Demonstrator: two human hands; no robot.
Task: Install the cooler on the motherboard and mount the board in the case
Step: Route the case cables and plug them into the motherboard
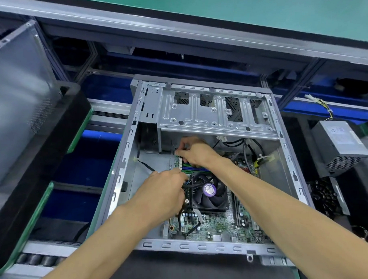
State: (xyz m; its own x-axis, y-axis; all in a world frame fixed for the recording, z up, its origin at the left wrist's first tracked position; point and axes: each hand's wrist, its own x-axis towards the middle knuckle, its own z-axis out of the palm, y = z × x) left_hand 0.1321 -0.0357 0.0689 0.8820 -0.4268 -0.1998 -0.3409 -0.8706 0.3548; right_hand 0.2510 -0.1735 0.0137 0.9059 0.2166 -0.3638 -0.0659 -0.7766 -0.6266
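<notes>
Inside the open case (pixel 124 141), the motherboard (pixel 219 228) lies flat on the floor panel, cooler (pixel 210 192) already seated, black fan with purple hub label. Left hand (pixel 160 194) rests curled against the cooler's near-left edge, apparently steadying the board (fingertips hidden). Right hand (pixel 192 151) pinches something small at the board's far corner, beyond the left grip, probably aligning it.

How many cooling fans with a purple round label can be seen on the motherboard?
1. The cooler fan sits near the middle of the motherboard inside the case, just right of the left hand and below the right hand. The hands and arms may hide other parts.
</notes>
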